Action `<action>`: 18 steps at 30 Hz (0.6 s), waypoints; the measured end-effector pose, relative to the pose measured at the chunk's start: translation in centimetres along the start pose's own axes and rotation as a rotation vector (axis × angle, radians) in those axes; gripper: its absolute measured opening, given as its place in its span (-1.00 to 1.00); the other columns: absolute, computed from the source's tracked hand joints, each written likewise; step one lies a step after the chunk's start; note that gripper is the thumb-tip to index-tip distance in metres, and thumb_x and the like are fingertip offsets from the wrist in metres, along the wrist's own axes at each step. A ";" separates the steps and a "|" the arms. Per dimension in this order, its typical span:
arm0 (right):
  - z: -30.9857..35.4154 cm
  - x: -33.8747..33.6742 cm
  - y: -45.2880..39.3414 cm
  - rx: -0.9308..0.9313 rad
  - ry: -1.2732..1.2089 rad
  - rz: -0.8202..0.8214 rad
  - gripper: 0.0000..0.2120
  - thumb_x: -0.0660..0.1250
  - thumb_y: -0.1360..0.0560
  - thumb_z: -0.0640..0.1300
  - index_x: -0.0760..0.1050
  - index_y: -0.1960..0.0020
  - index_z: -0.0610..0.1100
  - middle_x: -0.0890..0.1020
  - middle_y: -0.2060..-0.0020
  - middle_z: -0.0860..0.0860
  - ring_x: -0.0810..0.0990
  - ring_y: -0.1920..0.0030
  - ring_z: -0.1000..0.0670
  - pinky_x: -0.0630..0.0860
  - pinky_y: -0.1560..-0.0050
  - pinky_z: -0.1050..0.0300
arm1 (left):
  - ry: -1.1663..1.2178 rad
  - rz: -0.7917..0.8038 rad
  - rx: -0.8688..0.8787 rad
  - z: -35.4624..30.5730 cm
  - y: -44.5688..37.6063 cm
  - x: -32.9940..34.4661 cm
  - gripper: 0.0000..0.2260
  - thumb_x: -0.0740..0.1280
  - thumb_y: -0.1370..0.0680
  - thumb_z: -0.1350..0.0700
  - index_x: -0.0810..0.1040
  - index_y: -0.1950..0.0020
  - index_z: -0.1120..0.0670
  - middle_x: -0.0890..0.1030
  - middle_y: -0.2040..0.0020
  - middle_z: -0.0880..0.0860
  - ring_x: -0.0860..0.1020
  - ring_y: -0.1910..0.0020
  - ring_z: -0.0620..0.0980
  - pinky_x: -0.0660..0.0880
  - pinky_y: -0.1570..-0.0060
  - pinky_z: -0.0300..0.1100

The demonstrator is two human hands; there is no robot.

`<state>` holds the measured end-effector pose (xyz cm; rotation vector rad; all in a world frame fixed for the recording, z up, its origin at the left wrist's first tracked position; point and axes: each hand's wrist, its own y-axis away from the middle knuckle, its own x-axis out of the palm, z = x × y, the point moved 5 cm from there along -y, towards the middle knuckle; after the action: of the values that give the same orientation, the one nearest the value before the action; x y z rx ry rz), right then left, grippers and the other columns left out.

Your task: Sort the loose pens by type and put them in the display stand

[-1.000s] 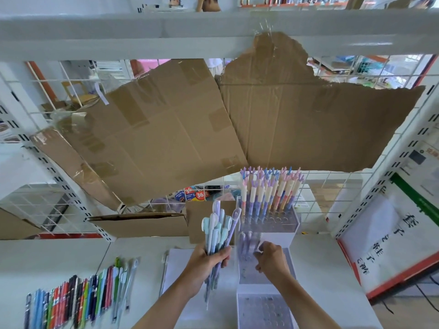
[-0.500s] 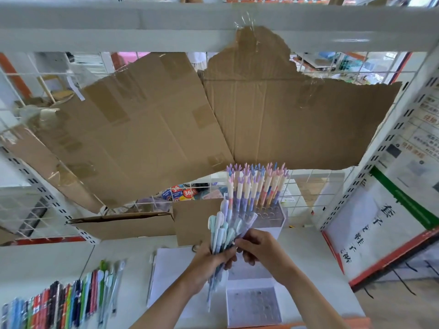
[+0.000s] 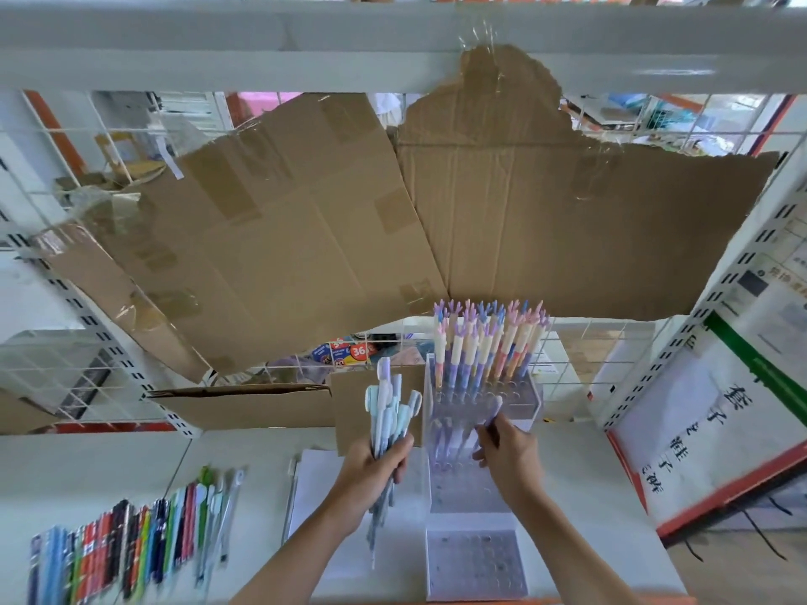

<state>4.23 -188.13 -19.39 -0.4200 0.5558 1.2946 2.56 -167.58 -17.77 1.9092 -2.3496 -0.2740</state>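
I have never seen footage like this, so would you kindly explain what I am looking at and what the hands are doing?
There is no machine here: a person wears a wide-angle camera on the head, looking forward and down at their own two bare hands. The left hand grips a bundle of pastel pens. The right hand pinches a single purple pen over the clear display stand, whose back rows already hold upright pens. On the white table, at the left, lies a row of loose colourful pens. Cardboard sheets hang on the wire shelving behind.
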 end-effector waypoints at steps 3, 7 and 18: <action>-0.8 1.4 -0.3 0.025 0.052 0.021 -0.87 0.19 -0.59 -0.23 0.43 0.11 -0.24 0.57 0.34 -0.11 0.60 0.36 -0.07 0.59 0.28 -0.05 | 0.003 -0.003 0.004 -0.1 0.4 0.2 -0.76 0.28 -0.59 0.07 0.43 0.24 0.13 0.43 0.41 0.00 0.39 0.39 -0.06 0.40 0.28 -0.26; -2.5 3.5 0.0 0.088 0.185 0.069 -0.85 0.15 -0.60 -0.21 0.47 0.08 -0.21 0.64 0.24 -0.16 0.65 0.22 -0.15 0.60 0.19 -0.03 | 0.010 -0.002 -0.007 -0.1 0.7 0.2 -0.77 0.26 -0.59 0.08 0.42 0.22 0.16 0.43 0.42 0.02 0.39 0.41 -0.07 0.39 0.29 -0.29; -3.0 3.8 0.1 0.139 0.154 0.097 -0.90 0.23 -0.58 -0.17 0.35 0.10 -0.10 0.64 0.18 -0.12 0.65 0.21 -0.14 0.58 0.19 0.02 | 0.082 0.022 -0.029 0.2 0.9 0.2 -0.89 0.35 -0.54 0.12 0.55 0.02 0.15 0.53 0.33 0.02 0.48 0.32 -0.06 0.48 0.22 -0.22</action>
<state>4.36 -186.87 -24.09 -0.3822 0.7992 1.3139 1.58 -167.58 -17.74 1.8435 -2.3006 -0.2228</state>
